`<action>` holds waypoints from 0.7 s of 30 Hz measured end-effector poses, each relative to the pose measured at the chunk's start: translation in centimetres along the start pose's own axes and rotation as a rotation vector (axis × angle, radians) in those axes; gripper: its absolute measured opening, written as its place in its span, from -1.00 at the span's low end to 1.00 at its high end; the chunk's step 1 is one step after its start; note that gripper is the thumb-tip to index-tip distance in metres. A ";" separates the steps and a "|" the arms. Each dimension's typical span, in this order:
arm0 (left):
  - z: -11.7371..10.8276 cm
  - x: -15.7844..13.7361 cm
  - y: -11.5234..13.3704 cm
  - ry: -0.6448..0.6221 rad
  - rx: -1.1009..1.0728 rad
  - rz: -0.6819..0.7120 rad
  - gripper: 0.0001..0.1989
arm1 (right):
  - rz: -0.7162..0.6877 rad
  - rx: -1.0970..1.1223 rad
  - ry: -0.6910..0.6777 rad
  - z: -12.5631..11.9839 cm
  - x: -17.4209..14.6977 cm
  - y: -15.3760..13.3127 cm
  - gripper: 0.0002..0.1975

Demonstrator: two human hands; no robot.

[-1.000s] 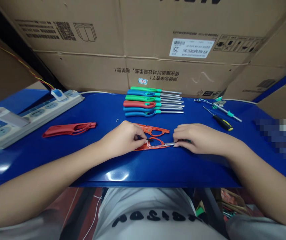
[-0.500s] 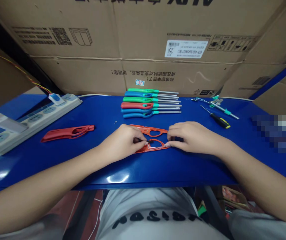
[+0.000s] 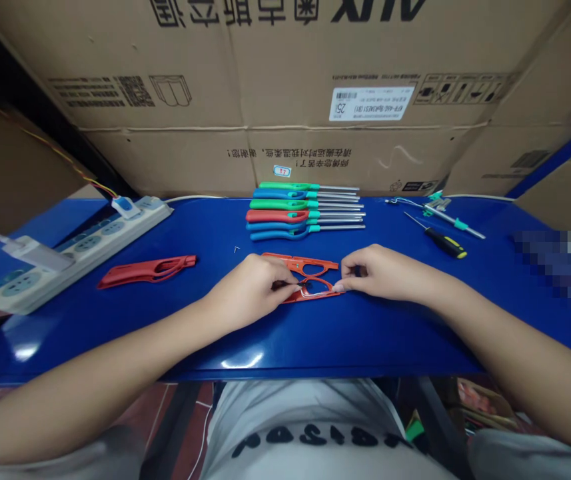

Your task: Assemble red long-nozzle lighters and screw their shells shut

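Note:
Two orange-red half shells of a lighter handle lie in front of me, the upper half shell (image 3: 326, 266) just beyond the lower half shell (image 3: 310, 298). My left hand (image 3: 268, 283) pinches a small black part (image 3: 305, 285) at the lower shell's finger opening. A thin white wire (image 3: 318, 294) runs along that shell towards its right end. There my right hand (image 3: 365, 270) has thumb and fingertips closed on the narrow tip of the shell, by the wire. The left fingers hide the shells' left portions.
Several assembled lighters (image 3: 285, 217) lie stacked at the back against a cardboard box (image 3: 285, 100). A red lighter shell (image 3: 140, 271) and a power strip (image 3: 80, 253) are left, tiny screws (image 3: 236, 249) nearer. Right: a screwdriver (image 3: 445, 242) and a metal lighter tube (image 3: 458, 223).
The view has tilted and shifted slightly, so the table things appear a little lower and to the right. Both hands keep their places at the lower shell, with only small finger movements.

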State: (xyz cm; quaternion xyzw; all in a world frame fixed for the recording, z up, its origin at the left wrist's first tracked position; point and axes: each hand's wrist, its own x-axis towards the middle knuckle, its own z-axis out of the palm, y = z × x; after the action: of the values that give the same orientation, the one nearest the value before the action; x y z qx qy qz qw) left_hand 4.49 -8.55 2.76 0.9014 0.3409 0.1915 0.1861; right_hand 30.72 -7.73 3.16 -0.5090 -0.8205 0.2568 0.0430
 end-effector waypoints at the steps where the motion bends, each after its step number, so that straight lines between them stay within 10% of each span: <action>1: 0.0 0.0 0.1 -0.005 0.028 0.021 -0.87 | -0.013 0.017 -0.006 0.0 0.1 0.2 -0.65; 21: 0.0 -0.7 0.8 -0.109 0.589 0.150 -0.76 | -0.027 0.069 -0.053 -0.2 0.3 1.0 -0.54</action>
State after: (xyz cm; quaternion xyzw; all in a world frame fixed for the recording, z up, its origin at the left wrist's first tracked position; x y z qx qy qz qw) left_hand 4.44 -9.58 2.94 0.9482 0.3037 0.0489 -0.0797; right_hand 31.49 -7.06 2.86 -0.4890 -0.8188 0.2977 0.0423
